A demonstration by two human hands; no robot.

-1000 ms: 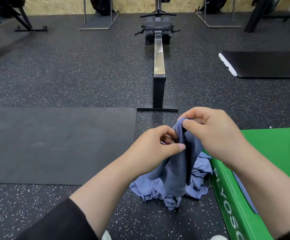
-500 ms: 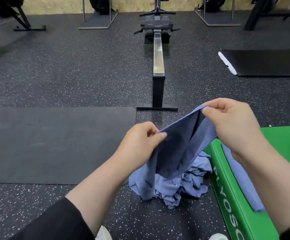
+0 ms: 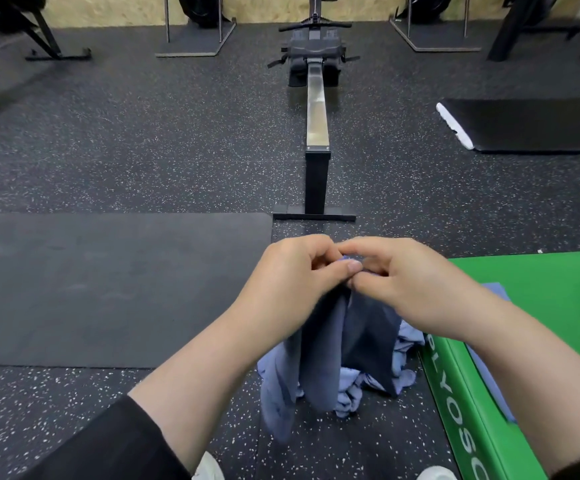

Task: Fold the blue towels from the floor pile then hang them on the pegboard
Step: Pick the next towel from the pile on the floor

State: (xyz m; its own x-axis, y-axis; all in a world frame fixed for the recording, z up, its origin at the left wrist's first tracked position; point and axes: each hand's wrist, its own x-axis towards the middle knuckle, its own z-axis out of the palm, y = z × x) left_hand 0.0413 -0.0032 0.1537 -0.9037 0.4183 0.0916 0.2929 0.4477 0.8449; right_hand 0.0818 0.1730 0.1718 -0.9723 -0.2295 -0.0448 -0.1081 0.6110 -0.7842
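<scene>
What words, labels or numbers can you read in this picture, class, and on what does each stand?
"PLYOSO", white letters running down the side face of the green box; the word is cut off by the picture's lower edge.
Nothing legible on the rowing machine, the held blue towel or the mats.

You are looking at a blue towel [image 3: 330,344], its shaded folds showing darker navy, above a paler blue pile [image 3: 354,393]. The floor [image 3: 177,140] is showing dark grey flecked with white. The box [image 3: 541,296] is showing bright green with white lettering, and your sleeve [image 3: 108,448] is showing black.
</scene>
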